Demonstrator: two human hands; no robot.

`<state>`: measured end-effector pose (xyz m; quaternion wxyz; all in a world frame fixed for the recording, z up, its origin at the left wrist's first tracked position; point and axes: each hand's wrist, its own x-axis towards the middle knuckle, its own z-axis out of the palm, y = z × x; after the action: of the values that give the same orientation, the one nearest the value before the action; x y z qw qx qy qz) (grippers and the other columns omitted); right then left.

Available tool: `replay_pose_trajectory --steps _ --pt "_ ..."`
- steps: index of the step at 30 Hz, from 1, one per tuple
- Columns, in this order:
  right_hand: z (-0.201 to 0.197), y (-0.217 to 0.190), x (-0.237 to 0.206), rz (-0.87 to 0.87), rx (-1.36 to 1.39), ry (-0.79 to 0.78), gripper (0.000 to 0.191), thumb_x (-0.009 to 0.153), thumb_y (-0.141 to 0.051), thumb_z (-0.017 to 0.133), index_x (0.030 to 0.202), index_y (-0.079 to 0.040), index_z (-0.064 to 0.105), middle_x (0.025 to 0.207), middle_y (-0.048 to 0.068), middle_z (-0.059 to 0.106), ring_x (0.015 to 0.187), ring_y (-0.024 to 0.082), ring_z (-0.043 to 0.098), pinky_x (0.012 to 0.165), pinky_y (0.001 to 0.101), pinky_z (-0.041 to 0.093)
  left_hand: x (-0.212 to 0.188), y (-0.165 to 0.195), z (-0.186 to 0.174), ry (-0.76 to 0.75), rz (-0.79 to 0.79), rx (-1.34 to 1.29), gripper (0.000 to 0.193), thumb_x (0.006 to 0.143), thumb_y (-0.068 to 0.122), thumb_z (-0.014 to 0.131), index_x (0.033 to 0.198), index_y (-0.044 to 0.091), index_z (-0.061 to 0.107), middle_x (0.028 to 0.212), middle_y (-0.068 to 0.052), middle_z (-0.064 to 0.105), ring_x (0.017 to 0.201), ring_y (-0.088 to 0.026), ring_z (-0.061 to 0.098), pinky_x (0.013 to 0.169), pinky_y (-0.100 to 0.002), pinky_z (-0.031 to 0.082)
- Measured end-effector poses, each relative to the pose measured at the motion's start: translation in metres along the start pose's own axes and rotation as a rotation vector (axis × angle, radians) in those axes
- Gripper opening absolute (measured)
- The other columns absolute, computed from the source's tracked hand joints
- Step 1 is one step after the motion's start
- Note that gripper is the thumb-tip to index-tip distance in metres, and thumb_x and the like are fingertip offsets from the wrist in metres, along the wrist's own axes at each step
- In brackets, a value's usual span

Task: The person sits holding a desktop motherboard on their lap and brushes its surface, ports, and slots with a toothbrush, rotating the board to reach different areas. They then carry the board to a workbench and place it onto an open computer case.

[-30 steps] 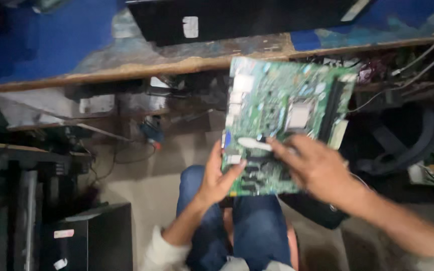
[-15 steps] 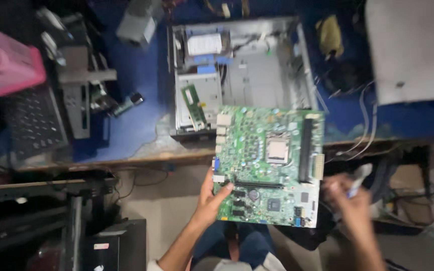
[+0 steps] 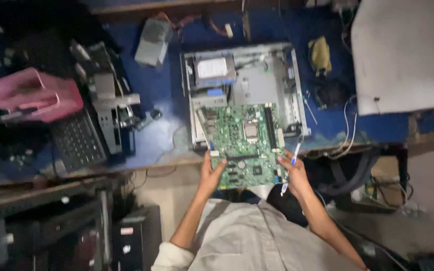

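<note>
I hold a green computer motherboard flat, between my lap and the table edge. My left hand grips its lower left edge. My right hand supports its lower right corner and also pinches a white and blue pen-like tool. The board's far end overlaps the front of an open grey computer case lying on the blue table.
A grey power supply lies at the back. A dark keyboard and metal bracket parts sit left, next to a pink container. A white sheet covers the right. Cables hang off the edge; a black tower stands below.
The view has swung up from under the table to the tabletop. The motherboard has moved forward toward the open case, and my right hand has come back onto its lower right corner.
</note>
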<state>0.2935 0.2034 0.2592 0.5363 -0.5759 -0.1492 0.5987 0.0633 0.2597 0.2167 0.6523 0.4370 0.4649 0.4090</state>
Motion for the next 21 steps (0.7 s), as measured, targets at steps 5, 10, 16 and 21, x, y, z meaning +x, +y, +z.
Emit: replay_pose_trajectory --steps 5,10,16,21 --pt "0.022 -0.033 0.023 -0.036 0.080 0.100 0.033 0.097 -0.011 0.066 0.128 0.000 0.063 0.107 0.007 0.070 0.093 0.017 0.068 0.079 0.0329 0.056 0.034 0.039 0.003 -0.110 0.064 0.364 0.065 0.099 0.035 0.070 0.149 0.004 0.044 0.134 -0.012 0.065 0.121 -0.021 0.063 0.101 -0.034 0.049" --pt "0.010 -0.058 0.036 -0.096 0.136 0.168 0.031 0.097 -0.011 0.062 0.126 -0.001 0.063 0.105 0.008 0.072 0.089 0.017 0.070 0.077 0.0317 0.057 0.063 0.081 -0.007 -0.008 -0.070 0.805 0.069 0.091 0.043 0.070 0.150 0.013 0.050 0.114 -0.014 0.071 0.098 -0.031 0.068 0.084 -0.041 0.055" --pt "-0.028 -0.079 0.051 -0.149 0.096 0.206 0.030 0.100 -0.009 0.065 0.128 0.001 0.061 0.104 0.008 0.071 0.086 0.017 0.069 0.072 0.0314 0.056 0.070 0.078 -0.006 0.267 0.114 1.215 0.080 0.080 0.036 0.082 0.145 0.006 0.046 0.119 -0.022 0.058 0.107 -0.042 0.058 0.086 -0.051 0.049" --pt "-0.047 -0.103 0.071 -0.114 0.004 0.182 0.032 0.097 -0.010 0.065 0.128 0.001 0.063 0.103 0.009 0.073 0.087 0.018 0.070 0.074 0.0311 0.057 0.071 0.065 0.012 0.392 0.114 1.262 0.083 0.073 0.017 0.078 0.146 0.004 0.042 0.122 -0.025 0.055 0.112 -0.044 0.055 0.092 -0.053 0.046"
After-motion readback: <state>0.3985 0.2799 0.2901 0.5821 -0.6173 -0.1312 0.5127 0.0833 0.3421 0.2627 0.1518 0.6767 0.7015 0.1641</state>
